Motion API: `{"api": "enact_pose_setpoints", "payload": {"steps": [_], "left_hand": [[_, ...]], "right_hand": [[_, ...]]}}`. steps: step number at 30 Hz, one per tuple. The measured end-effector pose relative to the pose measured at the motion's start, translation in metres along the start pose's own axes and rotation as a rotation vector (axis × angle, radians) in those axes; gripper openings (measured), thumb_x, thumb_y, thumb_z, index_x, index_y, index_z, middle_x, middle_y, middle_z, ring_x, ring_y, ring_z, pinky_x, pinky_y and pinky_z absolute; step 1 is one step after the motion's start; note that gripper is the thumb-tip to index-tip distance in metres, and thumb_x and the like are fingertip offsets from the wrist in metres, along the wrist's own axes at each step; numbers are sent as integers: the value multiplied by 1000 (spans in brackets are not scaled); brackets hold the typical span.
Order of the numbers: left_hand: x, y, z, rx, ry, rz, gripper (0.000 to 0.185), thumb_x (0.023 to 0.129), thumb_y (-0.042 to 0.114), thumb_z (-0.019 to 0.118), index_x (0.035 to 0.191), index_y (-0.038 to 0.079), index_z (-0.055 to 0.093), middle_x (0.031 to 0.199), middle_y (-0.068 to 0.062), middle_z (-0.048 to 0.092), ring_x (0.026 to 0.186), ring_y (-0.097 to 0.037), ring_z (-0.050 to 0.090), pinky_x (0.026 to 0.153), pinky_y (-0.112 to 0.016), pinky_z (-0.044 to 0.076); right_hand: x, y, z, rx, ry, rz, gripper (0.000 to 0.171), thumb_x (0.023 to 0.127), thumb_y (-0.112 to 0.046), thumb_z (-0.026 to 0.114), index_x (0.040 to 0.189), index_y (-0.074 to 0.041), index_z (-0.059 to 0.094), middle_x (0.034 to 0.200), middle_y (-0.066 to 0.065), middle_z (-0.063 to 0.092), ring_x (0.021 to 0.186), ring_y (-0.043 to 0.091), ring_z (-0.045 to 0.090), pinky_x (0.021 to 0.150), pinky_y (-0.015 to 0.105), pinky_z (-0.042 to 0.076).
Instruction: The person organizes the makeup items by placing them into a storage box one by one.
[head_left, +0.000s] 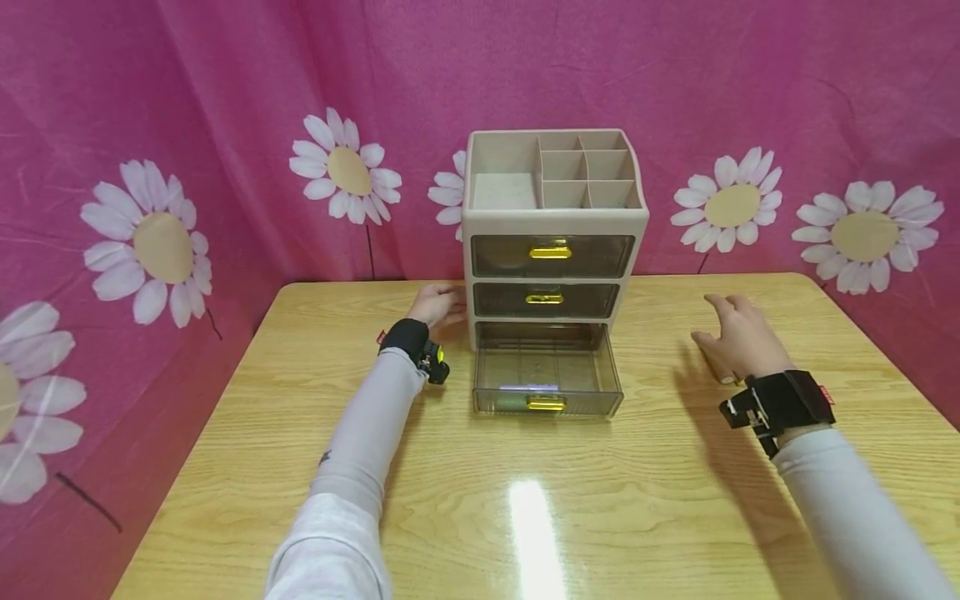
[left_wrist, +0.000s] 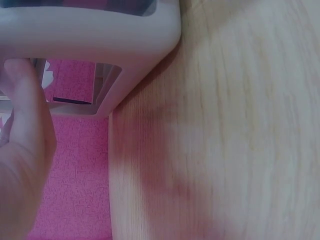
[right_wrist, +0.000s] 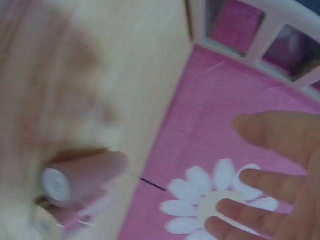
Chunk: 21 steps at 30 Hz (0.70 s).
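Observation:
A beige desktop drawer organizer (head_left: 557, 218) stands at the back middle of the table, its bottom drawer (head_left: 546, 367) pulled out. Inside that clear smoky drawer lies a thin purple item (head_left: 529, 387). My left hand (head_left: 438, 307) rests against the organizer's left side; in the left wrist view its thumb (left_wrist: 22, 95) lies by the side opening. To the right of the organizer my right hand (head_left: 742, 337) hovers with fingers spread and holds nothing. Near it on the table lie a pinkish cylinder (right_wrist: 85, 176) and a second, slimmer cylinder (right_wrist: 65, 217), both blurred.
The two upper drawers (head_left: 552, 256) are closed, with gold handles. Open compartments (head_left: 588, 167) top the organizer. A pink curtain (head_left: 540, 58) with white flowers hangs behind and to the left of the wooden table (head_left: 450, 517).

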<state>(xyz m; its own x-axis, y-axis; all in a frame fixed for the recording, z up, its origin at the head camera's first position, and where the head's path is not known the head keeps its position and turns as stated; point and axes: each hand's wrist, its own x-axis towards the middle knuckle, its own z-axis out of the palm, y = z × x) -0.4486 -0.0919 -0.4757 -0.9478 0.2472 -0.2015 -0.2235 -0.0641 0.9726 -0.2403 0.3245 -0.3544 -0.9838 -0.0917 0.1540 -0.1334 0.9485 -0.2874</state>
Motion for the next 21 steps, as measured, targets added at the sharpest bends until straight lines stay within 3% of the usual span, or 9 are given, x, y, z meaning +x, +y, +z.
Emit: {"api": "enact_pose_setpoints", "payload": {"steps": [2, 4, 6, 8, 10, 12, 15, 20, 21], "left_hand": [[-39, 28, 18, 29, 38, -40, 39, 92, 8, 53, 130, 1, 46, 114, -17, 57, 101, -27, 59, 84, -33, 51], [-55, 39, 24, 38, 46, -30, 40, 92, 5, 50, 131, -3, 44, 108, -16, 59, 96, -26, 61, 81, -30, 52], [-55, 41, 27, 48, 76, -62, 43, 94, 3, 46, 136, -3, 37, 114, -16, 57, 100, -26, 59, 85, -32, 50], [-19, 14, 11, 25, 51, -31, 46, 92, 5, 49, 136, -3, 37, 107, -14, 59, 93, -24, 62, 78, -31, 53], [2, 2, 4, 19, 54, -42, 45, 92, 5, 49, 136, -2, 38, 109, -16, 59, 94, -26, 61, 79, -34, 53], [8, -3, 0, 4, 38, -27, 43, 92, 6, 52, 133, -1, 42, 108, -17, 60, 93, -27, 61, 77, -35, 53], [-11, 10, 8, 15, 48, -29, 38, 91, 5, 53, 128, -2, 48, 105, -17, 61, 91, -26, 62, 77, -34, 54], [-53, 38, 30, 55, 90, -65, 37, 94, 4, 48, 131, -1, 46, 118, -18, 55, 104, -28, 57, 89, -37, 48], [-49, 35, 27, 52, 85, -55, 38, 94, 4, 47, 131, -2, 45, 117, -18, 56, 102, -28, 57, 88, -36, 49]], "right_hand": [[1, 6, 6, 5, -44, 35, 58, 87, -15, 52, 129, 19, 32, 117, 44, 34, 106, 56, 34, 89, 64, 31], [2, 12, 12, 3, -81, 53, 55, 88, -15, 46, 126, 22, 32, 114, 46, 36, 105, 56, 35, 90, 63, 32], [3, 16, 16, -3, -112, 68, 54, 89, -15, 43, 124, 25, 34, 115, 47, 37, 107, 56, 35, 92, 63, 32], [4, 19, 20, -12, -119, 73, 51, 89, -15, 41, 120, 26, 38, 114, 46, 41, 108, 55, 36, 92, 62, 32], [4, 22, 23, -18, -122, 84, 44, 90, -16, 40, 110, 23, 48, 107, 43, 48, 102, 53, 43, 87, 60, 37], [4, 23, 26, -16, -118, 104, 37, 91, -17, 39, 89, 16, 56, 88, 35, 56, 86, 47, 52, 78, 55, 43], [4, 26, 30, -5, -102, 140, 39, 91, -18, 37, 57, -2, 45, 58, 14, 48, 60, 31, 48, 60, 41, 40], [6, 28, 36, -3, -60, 172, 41, 88, -11, 43, 50, -16, 28, 51, -1, 29, 53, 22, 35, 52, 31, 28], [7, 28, 37, -7, -57, 174, 41, 87, -10, 44, 51, -16, 28, 51, 0, 29, 53, 22, 35, 52, 31, 28]]}}
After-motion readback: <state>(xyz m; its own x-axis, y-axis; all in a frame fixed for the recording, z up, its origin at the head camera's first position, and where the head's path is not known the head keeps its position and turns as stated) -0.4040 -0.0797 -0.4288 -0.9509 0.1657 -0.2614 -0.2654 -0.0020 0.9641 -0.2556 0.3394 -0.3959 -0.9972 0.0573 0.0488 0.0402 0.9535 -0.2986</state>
